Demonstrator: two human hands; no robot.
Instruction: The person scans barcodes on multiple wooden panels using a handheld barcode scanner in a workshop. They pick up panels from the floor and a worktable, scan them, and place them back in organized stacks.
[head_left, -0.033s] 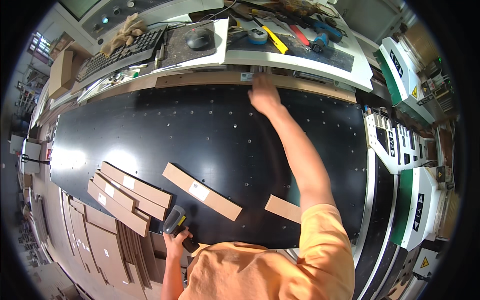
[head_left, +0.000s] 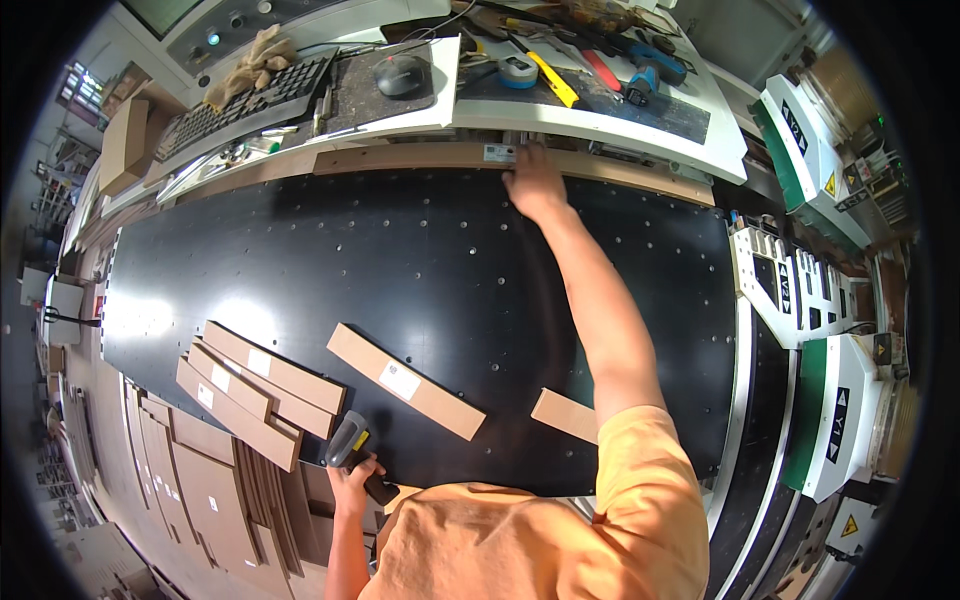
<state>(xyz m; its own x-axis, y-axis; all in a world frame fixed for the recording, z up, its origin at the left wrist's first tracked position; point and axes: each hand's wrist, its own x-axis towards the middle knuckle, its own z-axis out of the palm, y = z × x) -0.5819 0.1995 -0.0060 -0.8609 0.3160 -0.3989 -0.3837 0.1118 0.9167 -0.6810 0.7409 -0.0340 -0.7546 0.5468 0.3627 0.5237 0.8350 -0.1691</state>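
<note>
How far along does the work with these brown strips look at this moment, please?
Done: labelled strips lie stacked at the left. In hand: the left hand grips a handheld scanner; the right hand touches a long strip at the far edge. Left: one labelled strip lies apart.

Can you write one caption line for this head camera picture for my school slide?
A person's right hand reaches across a black table to a long wooden strip, while the left hand holds a handheld scanner.
</note>
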